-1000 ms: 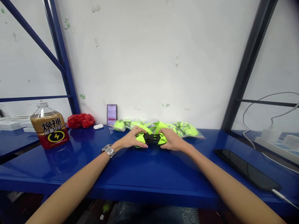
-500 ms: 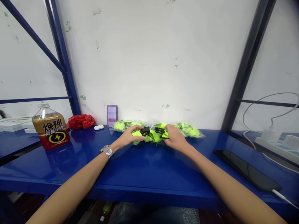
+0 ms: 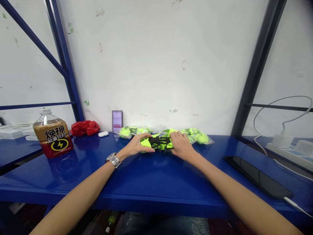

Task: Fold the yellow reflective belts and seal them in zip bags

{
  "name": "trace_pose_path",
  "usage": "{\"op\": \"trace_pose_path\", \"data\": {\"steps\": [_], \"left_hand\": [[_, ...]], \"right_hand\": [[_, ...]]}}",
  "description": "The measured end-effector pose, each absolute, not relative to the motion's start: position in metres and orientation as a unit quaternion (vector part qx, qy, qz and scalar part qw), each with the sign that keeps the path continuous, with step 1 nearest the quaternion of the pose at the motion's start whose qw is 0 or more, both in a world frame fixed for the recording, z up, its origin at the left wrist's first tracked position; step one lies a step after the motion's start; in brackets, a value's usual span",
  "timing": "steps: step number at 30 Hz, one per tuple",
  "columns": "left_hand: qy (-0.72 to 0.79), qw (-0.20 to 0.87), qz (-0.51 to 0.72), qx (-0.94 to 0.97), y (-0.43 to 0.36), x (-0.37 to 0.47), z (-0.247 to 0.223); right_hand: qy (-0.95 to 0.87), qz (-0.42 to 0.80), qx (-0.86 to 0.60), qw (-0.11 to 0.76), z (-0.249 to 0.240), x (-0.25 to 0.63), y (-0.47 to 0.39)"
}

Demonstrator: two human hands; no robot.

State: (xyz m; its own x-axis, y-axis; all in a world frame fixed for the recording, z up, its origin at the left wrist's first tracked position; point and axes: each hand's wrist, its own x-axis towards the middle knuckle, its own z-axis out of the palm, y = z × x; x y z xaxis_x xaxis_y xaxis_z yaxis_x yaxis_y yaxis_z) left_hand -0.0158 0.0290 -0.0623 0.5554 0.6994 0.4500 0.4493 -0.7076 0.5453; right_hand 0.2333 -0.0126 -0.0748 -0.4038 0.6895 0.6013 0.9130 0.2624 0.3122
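Observation:
Between my hands, a black side-release buckle joins the ends of a neon yellow-green strap above the blue table. My left hand (image 3: 137, 144), with a metal watch at the wrist, pinches the buckle's socket half (image 3: 154, 140) and the webbing beside it. My right hand (image 3: 182, 143) is closed round the strap end at the pronged half (image 3: 164, 141). The prongs meet the socket's mouth; how far in they sit I cannot tell. Behind the hands lie neon reflective straps in clear plastic bags (image 3: 201, 137), partly hidden by my right hand.
A large drink bottle (image 3: 53, 135) and a red plastic bag (image 3: 85, 127) stand at left, near a white earbud case (image 3: 103, 133). A phone (image 3: 117, 120) leans on the wall. At right lie a black phone (image 3: 258, 176) on a cable and a power strip (image 3: 290, 150).
The two buckle halves were apart and have come together, the pronged half moving left and the socket half slightly right. Both hands keep their hold.

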Motion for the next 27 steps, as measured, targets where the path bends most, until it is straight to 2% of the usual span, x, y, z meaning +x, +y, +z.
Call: {"op": "trace_pose_path", "data": {"steps": [8,13,15,18,20,23,25,27], "left_hand": [[0.318,0.095,0.31,0.891,0.018,-0.002,-0.068],[0.318,0.087,0.297,0.896,0.021,0.0,-0.07],[0.325,0.028,0.326,0.887,0.019,0.0,-0.069],[0.307,-0.134,0.424,0.841,0.004,0.006,-0.071],[0.258,-0.194,0.433,0.841,-0.01,0.015,-0.074],[0.208,-0.128,0.336,0.91,-0.027,0.031,-0.08],[0.247,-0.017,0.321,0.914,-0.03,0.039,-0.083],[0.297,0.111,0.359,0.877,-0.024,0.044,-0.084]], "right_hand": [[-0.789,-0.323,-0.499,0.155,-0.082,0.22,-0.013],[-0.798,-0.287,-0.499,0.179,-0.08,0.224,-0.011],[-0.795,-0.257,-0.507,0.213,-0.078,0.227,-0.01],[-0.78,-0.184,-0.528,0.28,-0.075,0.229,-0.008],[-0.764,-0.13,-0.542,0.326,-0.073,0.228,-0.006],[-0.746,-0.069,-0.541,0.383,-0.071,0.228,-0.004],[-0.742,-0.044,-0.53,0.408,-0.07,0.23,-0.004],[-0.745,-0.037,-0.517,0.42,-0.071,0.232,-0.004]]}}
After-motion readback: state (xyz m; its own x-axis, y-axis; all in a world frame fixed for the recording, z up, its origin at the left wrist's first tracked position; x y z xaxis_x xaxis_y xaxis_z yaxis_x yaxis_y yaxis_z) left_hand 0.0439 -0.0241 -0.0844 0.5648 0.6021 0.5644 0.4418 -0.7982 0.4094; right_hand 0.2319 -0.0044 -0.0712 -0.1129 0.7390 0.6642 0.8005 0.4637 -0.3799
